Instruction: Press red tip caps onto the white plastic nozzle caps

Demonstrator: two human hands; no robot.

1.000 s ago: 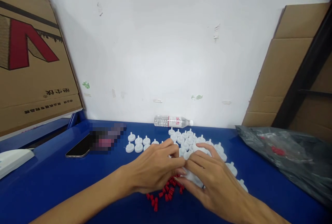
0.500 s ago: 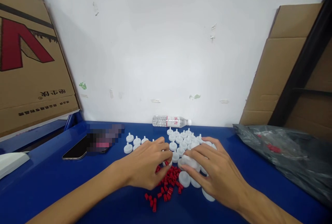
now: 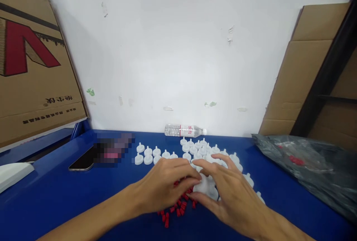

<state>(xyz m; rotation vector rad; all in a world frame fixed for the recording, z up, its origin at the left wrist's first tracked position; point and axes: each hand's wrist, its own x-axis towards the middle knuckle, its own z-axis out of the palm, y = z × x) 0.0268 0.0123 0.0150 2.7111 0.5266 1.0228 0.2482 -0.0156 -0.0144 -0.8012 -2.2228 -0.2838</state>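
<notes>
My right hand (image 3: pixel 234 190) curls its thumb and fingers around a white plastic nozzle cap (image 3: pixel 203 186), partly hidden by the fingers. Close against that cap, the fingertips of my left hand (image 3: pixel 173 181) are pinched together; what they hold, if anything, is hidden. Small red tips (image 3: pixel 182 205) lie in a loose pile under and in front of my left hand. Around and behind my right hand stand many more white nozzle caps (image 3: pixel 248 179), spouts mostly upward. A separate group of white nozzle caps (image 3: pixel 148 159) stands behind my left hand.
A clear plastic bottle (image 3: pixel 184 130) lies against the wall. At the left are a phone (image 3: pixel 82 159) and a cardboard box (image 3: pixel 36 96). A grey plastic bag (image 3: pixel 312 170) with red tips on it covers the right side of the blue table (image 3: pixel 111 192).
My left hand has moved right from the red pile to the white nozzle cap in my right hand. My right hand has turned slightly and the cap now faces my left fingertips.
</notes>
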